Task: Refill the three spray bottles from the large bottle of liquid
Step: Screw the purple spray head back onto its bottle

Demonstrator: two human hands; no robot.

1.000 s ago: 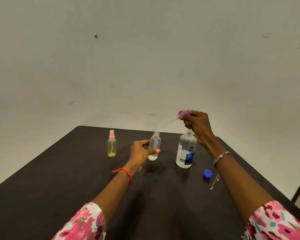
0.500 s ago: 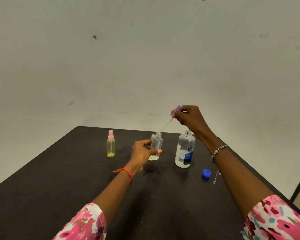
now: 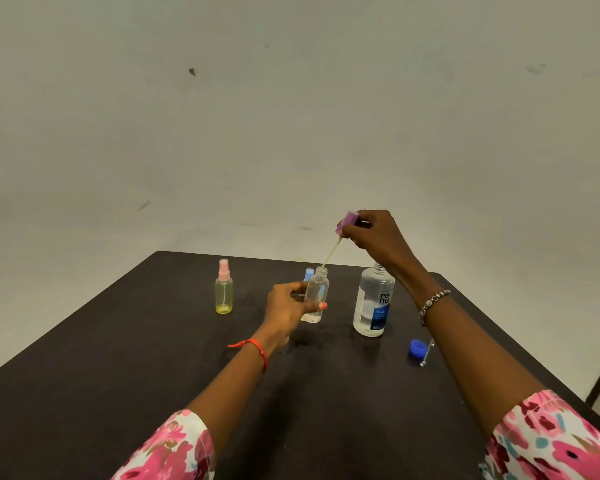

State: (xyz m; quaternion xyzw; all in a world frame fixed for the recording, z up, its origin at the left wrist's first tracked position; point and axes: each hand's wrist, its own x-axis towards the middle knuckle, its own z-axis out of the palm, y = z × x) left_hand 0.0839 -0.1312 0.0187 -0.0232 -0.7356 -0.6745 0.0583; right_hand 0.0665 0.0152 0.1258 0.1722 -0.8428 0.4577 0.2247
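Note:
My left hand (image 3: 288,308) grips a small clear spray bottle (image 3: 316,292) that stands uncapped on the dark table (image 3: 153,358). My right hand (image 3: 378,237) pinches its purple spray head (image 3: 346,222) above it, and the thin dip tube (image 3: 331,252) slants down with its tip at the bottle's mouth. The large clear bottle (image 3: 374,301) with a blue label stands open just to the right. A yellow spray bottle (image 3: 223,289) with a pink top stands to the left. A blue-topped spray bottle (image 3: 308,274) is mostly hidden behind the clear one.
The large bottle's blue cap (image 3: 417,348) lies on the table at the right, next to a small metal pin or chain (image 3: 427,353). The table's right edge drops off close behind my right forearm. A pale wall stands behind the table.
My right hand has brought the purple spray head left from above the large bottle and tilted it, so the tube tip now meets the clear bottle's mouth. My left hand keeps its grip.

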